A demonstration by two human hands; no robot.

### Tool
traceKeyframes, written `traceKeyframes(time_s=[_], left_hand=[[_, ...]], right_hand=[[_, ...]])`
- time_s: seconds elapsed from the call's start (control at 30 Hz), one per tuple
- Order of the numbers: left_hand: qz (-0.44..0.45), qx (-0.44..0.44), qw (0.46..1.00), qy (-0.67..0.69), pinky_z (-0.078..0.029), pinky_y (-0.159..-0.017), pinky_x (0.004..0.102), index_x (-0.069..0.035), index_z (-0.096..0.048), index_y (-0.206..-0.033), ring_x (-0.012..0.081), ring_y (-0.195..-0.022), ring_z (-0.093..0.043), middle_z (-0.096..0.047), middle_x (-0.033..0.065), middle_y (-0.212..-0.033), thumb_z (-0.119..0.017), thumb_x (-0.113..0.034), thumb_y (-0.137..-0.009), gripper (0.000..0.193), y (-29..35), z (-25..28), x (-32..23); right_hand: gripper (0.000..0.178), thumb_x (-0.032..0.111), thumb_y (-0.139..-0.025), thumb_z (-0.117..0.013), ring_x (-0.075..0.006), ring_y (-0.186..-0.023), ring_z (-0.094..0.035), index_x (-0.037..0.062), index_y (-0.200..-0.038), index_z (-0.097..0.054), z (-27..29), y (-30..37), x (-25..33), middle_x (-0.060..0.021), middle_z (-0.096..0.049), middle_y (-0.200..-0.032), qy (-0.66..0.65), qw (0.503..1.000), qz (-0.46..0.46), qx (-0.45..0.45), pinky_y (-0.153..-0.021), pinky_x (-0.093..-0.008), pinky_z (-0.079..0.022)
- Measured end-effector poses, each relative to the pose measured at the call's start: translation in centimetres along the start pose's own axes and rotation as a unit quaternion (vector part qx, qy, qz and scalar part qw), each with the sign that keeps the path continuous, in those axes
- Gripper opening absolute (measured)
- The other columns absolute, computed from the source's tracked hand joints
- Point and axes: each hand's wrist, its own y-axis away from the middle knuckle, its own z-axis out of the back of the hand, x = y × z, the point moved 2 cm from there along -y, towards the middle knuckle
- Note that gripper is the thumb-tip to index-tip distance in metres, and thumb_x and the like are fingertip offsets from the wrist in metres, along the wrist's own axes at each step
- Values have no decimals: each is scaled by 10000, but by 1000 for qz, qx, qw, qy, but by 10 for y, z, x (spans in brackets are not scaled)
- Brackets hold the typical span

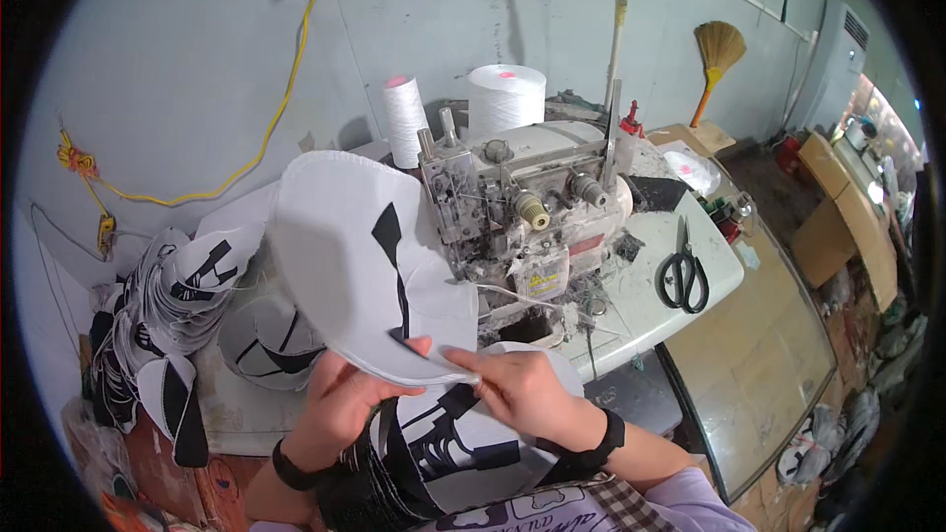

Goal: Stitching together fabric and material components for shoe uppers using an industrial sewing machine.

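A large rounded white fabric panel [335,236] with black shapes on it stands tilted up in front of me. My left hand [347,396] grips its lower edge, thumb on the face and the other fingers mostly hidden. Just to the right, my right hand [517,389] pinches the same edge between thumb and fingers. Beneath both hands, a stack of black-and-white fabric pieces [434,453] lies on my lap. Behind the panel is a lint-covered overlock sewing machine [542,207], partly hidden by it. A white thread runs beside the machine's front.
White thread cones [507,99] stand behind the machine. Black-handled scissors [682,276] lie on the table at right. Piled fabric pieces [177,305] fill the left side. A yellow cable [286,108] hangs along the wall, with a broom [717,54] and cardboard box [838,227] farther right.
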Motion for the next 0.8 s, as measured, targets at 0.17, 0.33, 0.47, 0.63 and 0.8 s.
traceKeyframes(time_s=[0.17,0.33,0.47,0.63,0.8], left_hand=[[130,-33,949,284,-380,-1009,462,-39,-461,-1189,252,-1182,-493,-538,122,-1231,-317,-431,-998,460,-19,3,12],[-85,-82,979,-166,-415,-956,344,-4,-516,-1132,214,-1091,-555,-582,132,-1153,-308,-398,-1009,463,-42,31,1],[-95,-150,980,-85,-458,-864,269,-17,-556,-1110,143,-994,-580,-600,85,-1155,-424,-258,-1006,294,-54,48,3],[-108,-154,976,114,-492,-825,306,-64,-560,-1042,122,-967,-578,-602,26,-1097,-548,-219,-953,179,-60,64,-7],[125,-197,956,-180,-541,-645,315,11,-594,-944,167,-750,-646,-656,109,-889,-575,-98,-882,127,-26,62,-31]], right_hand=[[560,-59,-660,-575,-299,-639,-620,71,-1204,-582,-1,-3,-22,-147,-650,-805,38,995,47,-77,-593,-371,-505],[487,-25,-696,-618,-252,-554,-582,55,-1176,-588,-4,-4,-32,-87,-563,-649,86,991,70,-79,-530,-357,-471],[473,-9,-710,-629,-252,-559,-585,56,-1177,-587,-4,-5,-31,-87,-567,-652,79,991,76,-75,-532,-355,-471],[477,-55,-707,-605,-260,-573,-592,35,-1175,-595,-3,-14,-28,-102,-584,-664,63,994,50,-72,-544,-359,-471],[413,-22,-767,-605,-261,-604,-611,36,-1176,-596,-3,-24,-28,-116,-589,-672,83,995,24,-43,-567,-341,-486]])
